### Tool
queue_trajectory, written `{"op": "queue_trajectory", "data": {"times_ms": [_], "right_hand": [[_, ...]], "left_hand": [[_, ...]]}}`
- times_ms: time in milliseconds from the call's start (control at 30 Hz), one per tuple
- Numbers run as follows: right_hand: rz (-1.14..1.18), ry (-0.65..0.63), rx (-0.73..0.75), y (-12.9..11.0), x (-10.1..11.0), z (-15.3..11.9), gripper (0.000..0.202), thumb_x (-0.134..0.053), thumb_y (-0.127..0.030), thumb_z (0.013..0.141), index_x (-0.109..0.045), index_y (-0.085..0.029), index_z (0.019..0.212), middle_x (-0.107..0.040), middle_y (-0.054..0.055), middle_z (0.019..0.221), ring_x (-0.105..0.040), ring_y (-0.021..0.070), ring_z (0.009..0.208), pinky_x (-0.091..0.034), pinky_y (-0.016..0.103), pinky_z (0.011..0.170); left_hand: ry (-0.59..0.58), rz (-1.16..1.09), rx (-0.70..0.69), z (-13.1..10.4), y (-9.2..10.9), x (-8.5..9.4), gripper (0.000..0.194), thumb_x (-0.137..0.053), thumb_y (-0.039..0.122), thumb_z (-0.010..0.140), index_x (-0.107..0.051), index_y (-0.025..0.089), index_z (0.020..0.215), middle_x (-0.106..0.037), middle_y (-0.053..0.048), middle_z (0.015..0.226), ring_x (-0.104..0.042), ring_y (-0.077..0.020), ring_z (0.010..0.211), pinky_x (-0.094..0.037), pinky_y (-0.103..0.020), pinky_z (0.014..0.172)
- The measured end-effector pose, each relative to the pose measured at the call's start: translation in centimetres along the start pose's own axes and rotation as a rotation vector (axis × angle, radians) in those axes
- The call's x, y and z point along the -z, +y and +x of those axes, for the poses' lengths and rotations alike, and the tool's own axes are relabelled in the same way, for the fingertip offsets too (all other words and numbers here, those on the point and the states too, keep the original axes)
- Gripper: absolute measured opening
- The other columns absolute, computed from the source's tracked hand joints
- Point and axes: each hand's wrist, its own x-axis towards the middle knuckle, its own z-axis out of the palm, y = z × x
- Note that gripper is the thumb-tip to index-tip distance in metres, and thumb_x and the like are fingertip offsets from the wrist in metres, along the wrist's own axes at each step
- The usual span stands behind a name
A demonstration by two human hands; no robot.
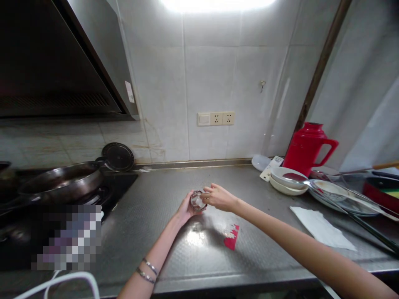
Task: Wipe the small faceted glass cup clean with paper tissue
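Note:
My left hand (pixel 186 209) is wrapped round a small clear glass (pixel 192 204) held just above the steel counter, its mouth tipped toward me. The fingers of my right hand (pixel 220 198) are pinched together at the glass's rim. A white, tissue-like wad (pixel 198 201) shows in the mouth of the glass at those fingertips; its exact kind is hard to make out. Below my right hand, a torn red scrap (pixel 231 238) with a ragged pale edge lies on the counter (pixel 162 195).
At left, a metal pan (pixel 65 182) stands on the black stove (pixel 120 187) under the range hood. To the right are a red thermos (pixel 307 147), stacked white bowls (pixel 286 187), plates with long utensils, and a folded white cloth or paper towel (pixel 321 228). A white cable (pixel 77 275) curves at lower left.

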Motion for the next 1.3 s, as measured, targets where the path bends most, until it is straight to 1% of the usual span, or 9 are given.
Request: {"op": "queue_trajectory", "data": {"times_ms": [133,267,400,500,633,800,1033,1200,1300], "right_hand": [[0.077,0.003,-0.196,-1.6,-0.7,0.0,0.019,-0.05,-0.008,0.085,-0.062,-0.018,0.096,-0.065,0.009,0.104,-0.05,0.0232,0.099,-0.038,0.033,0.076],[0.296,0.027,-0.455,-4.3,-1.7,0.5,0.021,-0.051,-0.009,0.081,-0.063,-0.019,0.096,-0.065,0.008,0.105,-0.055,0.022,0.098,-0.041,0.03,0.076],[0.547,0.079,-0.657,-6.3,-2.1,1.7,0.018,-0.052,-0.017,0.083,-0.062,-0.02,0.097,-0.064,0.004,0.11,-0.062,0.018,0.092,-0.044,0.024,0.071],[0.579,0.087,-0.722,-6.6,-2.0,2.3,0.018,-0.051,-0.024,0.087,-0.06,-0.023,0.102,-0.063,0.003,0.114,-0.064,0.0186,0.094,-0.045,0.024,0.07],[0.462,0.007,-0.653,-5.9,-1.2,2.2,0.021,-0.047,-0.029,0.092,-0.057,-0.026,0.11,-0.06,0.004,0.122,-0.066,0.0191,0.092,-0.047,0.025,0.068],[0.26,-0.038,-0.402,-3.8,-0.2,0.8,0.027,-0.04,-0.033,0.095,-0.054,-0.022,0.117,-0.062,0.008,0.119,-0.067,0.0191,0.08,-0.046,0.026,0.061],[0.101,-0.102,-0.073,-0.3,1.5,-1.0,0.02,-0.044,-0.018,0.092,-0.058,-0.021,0.105,-0.067,0.005,0.106,-0.063,0.0127,0.067,-0.035,0.024,0.052],[0.021,-0.1,0.065,0.7,1.5,-0.8,0.02,-0.039,-0.016,0.096,-0.057,-0.02,0.101,-0.065,0.004,0.1,-0.06,0.0107,0.069,-0.03,0.024,0.049],[-0.025,-0.075,0.107,1.1,1.2,-0.6,0.019,-0.038,-0.017,0.098,-0.057,-0.02,0.1,-0.064,0.004,0.102,-0.059,0.0114,0.073,-0.03,0.023,0.048]], "left_hand": [[0.089,0.007,-0.145,0.4,-0.2,0.0,0.035,-0.054,0.044,0.086,-0.063,0.013,0.099,-0.07,-0.007,0.077,-0.066,-0.0183,0.058,-0.054,-0.03,0.05],[0.121,0.017,-0.223,0.5,-0.7,-0.1,0.03,-0.058,0.04,0.084,-0.063,0.012,0.093,-0.07,-0.007,0.077,-0.064,-0.0162,0.056,-0.053,-0.029,0.052],[0.148,-0.055,-0.284,0.5,-1.3,-0.5,0.027,-0.059,0.038,0.081,-0.062,0.011,0.08,-0.069,-0.005,0.067,-0.062,-0.0142,0.053,-0.049,-0.024,0.049],[0.157,-0.127,-0.313,0.5,-1.4,-0.7,0.024,-0.059,0.036,0.081,-0.062,0.012,0.077,-0.068,-0.003,0.065,-0.062,-0.013,0.054,-0.048,-0.022,0.051],[0.117,-0.21,-0.27,0.5,-1.0,-0.7,0.021,-0.056,0.033,0.081,-0.062,0.013,0.079,-0.069,-0.003,0.068,-0.063,-0.0132,0.058,-0.049,-0.023,0.056],[-0.039,-0.159,-0.202,0.0,-0.3,-0.5,0.021,-0.054,0.027,0.081,-0.064,0.011,0.09,-0.071,-0.008,0.08,-0.064,-0.0157,0.065,-0.049,-0.026,0.063],[-0.137,-0.115,-0.02,0.4,0.8,0.1,0.045,-0.047,0.049,0.087,-0.064,0.008,0.095,-0.07,-0.012,0.078,-0.065,-0.0191,0.067,-0.049,-0.03,0.066],[-0.259,0.026,0.217,1.5,1.9,0.0,0.062,-0.046,0.067,0.081,-0.063,0.011,0.102,-0.071,-0.012,0.078,-0.067,-0.0253,0.066,-0.053,-0.042,0.065],[-0.216,0.046,0.219,1.8,1.7,-0.2,0.057,-0.052,0.062,0.08,-0.063,0.012,0.103,-0.071,-0.01,0.075,-0.068,-0.0272,0.061,-0.053,-0.041,0.055]]}}
